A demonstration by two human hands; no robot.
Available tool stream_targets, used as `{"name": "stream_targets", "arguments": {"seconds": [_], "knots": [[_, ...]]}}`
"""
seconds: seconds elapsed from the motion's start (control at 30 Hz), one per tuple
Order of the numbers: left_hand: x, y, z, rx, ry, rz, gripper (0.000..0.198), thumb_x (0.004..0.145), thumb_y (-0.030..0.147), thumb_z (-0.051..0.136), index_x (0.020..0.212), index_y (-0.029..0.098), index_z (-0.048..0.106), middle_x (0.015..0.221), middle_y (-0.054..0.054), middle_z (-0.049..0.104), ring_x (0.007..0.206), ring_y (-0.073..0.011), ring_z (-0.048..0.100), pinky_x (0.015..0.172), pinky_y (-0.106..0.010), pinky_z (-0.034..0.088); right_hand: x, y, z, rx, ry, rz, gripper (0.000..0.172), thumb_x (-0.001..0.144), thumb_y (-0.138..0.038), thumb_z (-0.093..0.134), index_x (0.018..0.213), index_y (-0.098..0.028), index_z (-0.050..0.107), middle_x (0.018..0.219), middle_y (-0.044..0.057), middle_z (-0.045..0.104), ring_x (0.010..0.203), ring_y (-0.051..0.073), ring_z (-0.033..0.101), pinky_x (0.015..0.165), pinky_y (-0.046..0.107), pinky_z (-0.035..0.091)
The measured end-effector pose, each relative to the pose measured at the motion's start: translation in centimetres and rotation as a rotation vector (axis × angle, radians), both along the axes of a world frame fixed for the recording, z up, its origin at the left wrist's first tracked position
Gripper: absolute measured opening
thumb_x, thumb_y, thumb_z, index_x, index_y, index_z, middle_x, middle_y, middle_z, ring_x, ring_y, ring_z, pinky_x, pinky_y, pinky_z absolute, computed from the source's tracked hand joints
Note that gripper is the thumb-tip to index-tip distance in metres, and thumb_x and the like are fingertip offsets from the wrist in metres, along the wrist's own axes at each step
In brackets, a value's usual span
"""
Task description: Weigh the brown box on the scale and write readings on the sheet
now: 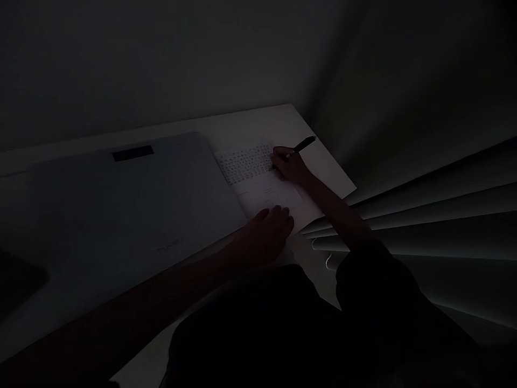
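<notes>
Dimly lit, a sheet of paper (252,195) lies on a white tabletop (323,173), its far part filled with rows of small marks too dark to read. The right hand (287,163) is closed around a black pen (306,143) over the sheet's right side, the pen's lower end by the end of the rows and its upper end slanting away from the sheet. The left hand (270,233) rests at the sheet's near edge, apart from the right, fingers bent; whether they grip anything cannot be told. Just left of the sheet lies a flat grey-blue panel (129,202) with a dark rectangle (133,153) near its far edge. Folded curtains (444,234) hang well right of the sheet.
</notes>
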State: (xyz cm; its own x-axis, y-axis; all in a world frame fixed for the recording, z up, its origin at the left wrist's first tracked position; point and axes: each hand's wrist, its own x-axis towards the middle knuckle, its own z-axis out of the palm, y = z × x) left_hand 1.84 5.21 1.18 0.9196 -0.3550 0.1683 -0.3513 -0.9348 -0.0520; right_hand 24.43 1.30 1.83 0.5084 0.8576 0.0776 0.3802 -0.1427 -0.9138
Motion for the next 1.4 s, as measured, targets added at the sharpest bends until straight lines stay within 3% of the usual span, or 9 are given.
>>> {"name": "stream_targets", "arguments": {"seconds": [0.3, 0.43, 0.57, 0.67, 0.8, 1.0, 1.2, 1.4], "knots": [[-0.1, 0.1, -0.4, 0.017, -0.055, -0.012, 0.045, 0.105, 0.026, 0.031, 0.139, 0.006, 0.053, 0.142, -0.019, 0.052, 0.126, -0.0328, 0.051, 0.096, -0.043, 0.046, 0.1, 0.1, 0.0, -0.037, -0.04, -0.052, 0.037, 0.103, -0.032, 0.049, 0.069, -0.019, 0.038, 0.051, -0.004, 0.042, 0.041, 0.007, 0.044, 0.041, 0.019, 0.036], [0.0, 0.1, -0.5, 0.015, -0.06, -0.017, 0.044, 0.103, 0.025, 0.034, 0.138, 0.006, 0.054, 0.142, -0.019, 0.052, 0.125, -0.0323, 0.051, 0.098, -0.043, 0.046, 0.7, 0.3, -0.2, 0.061, -0.127, -0.178, 0.038, 0.104, -0.041, 0.045, 0.073, -0.02, 0.038, 0.053, -0.004, 0.043, 0.047, 0.008, 0.045, 0.046, 0.021, 0.037], [0.0, 0.1, -0.3, 0.01, -0.068, -0.011, 0.043, 0.103, 0.024, 0.035, 0.137, 0.006, 0.054, 0.142, -0.018, 0.052, 0.125, -0.0321, 0.051, 0.097, -0.043, 0.046, 1.4, 0.0, 0.1, 0.159, -0.335, -0.169, 0.034, 0.1, -0.046, 0.054, 0.082, -0.018, 0.045, 0.066, -0.002, 0.05, 0.061, 0.01, 0.05, 0.058, 0.023, 0.038], [-0.1, 0.1, -0.2, 0.0, -0.07, -0.01, 0.043, 0.104, 0.024, 0.032, 0.136, 0.006, 0.054, 0.141, -0.018, 0.053, 0.125, -0.0315, 0.051, 0.096, -0.042, 0.046, 2.1, -0.1, 0.0, 0.166, -0.464, -0.093, 0.025, 0.097, -0.041, 0.06, 0.093, -0.017, 0.053, 0.083, 0.001, 0.058, 0.073, 0.011, 0.055, 0.065, 0.023, 0.041], [-0.1, 0.1, -0.1, -0.002, -0.052, -0.008, 0.044, 0.103, 0.025, 0.034, 0.138, 0.007, 0.054, 0.142, -0.018, 0.052, 0.125, -0.0313, 0.051, 0.097, -0.042, 0.047, 2.7, 0.2, -0.7, 0.139, -0.449, -0.067, 0.018, 0.095, -0.023, 0.055, 0.107, -0.014, 0.064, 0.106, 0.007, 0.065, 0.09, 0.013, 0.061, 0.076, 0.023, 0.046], [0.0, 0.0, 0.4, 0.022, 0.014, 0.019, 0.042, 0.102, 0.021, 0.037, 0.138, 0.01, 0.057, 0.143, -0.016, 0.053, 0.129, -0.0291, 0.05, 0.1, -0.04, 0.047, 3.1, 0.4, -1.4, 0.096, -0.514, -0.111, 0.03, 0.088, -0.02, 0.06, 0.114, -0.008, 0.071, 0.096, 0.008, 0.07, 0.086, 0.017, 0.064, 0.081, 0.028, 0.049], [-0.1, 0.0, 0.3, 0.078, -0.013, 0.027, 0.044, 0.104, 0.024, 0.034, 0.141, 0.012, 0.056, 0.146, -0.014, 0.052, 0.133, -0.0289, 0.05, 0.104, -0.041, 0.045, 3.5, 0.6, -2.3, 0.038, -0.486, -0.169, 0.037, 0.09, -0.023, 0.062, 0.125, -0.008, 0.068, 0.104, 0.011, 0.072, 0.095, 0.02, 0.067, 0.088, 0.033, 0.053], [0.0, -0.2, 1.0, 0.137, 0.017, 0.016, 0.043, 0.102, 0.024, 0.038, 0.138, 0.009, 0.057, 0.143, -0.016, 0.055, 0.128, -0.0309, 0.054, 0.098, -0.04, 0.049, 3.7, 0.9, -2.3, 0.02, -0.456, -0.184, 0.037, 0.09, -0.019, 0.062, 0.125, -0.008, 0.068, 0.109, 0.011, 0.072, 0.099, 0.021, 0.068, 0.093, 0.035, 0.055]]}}
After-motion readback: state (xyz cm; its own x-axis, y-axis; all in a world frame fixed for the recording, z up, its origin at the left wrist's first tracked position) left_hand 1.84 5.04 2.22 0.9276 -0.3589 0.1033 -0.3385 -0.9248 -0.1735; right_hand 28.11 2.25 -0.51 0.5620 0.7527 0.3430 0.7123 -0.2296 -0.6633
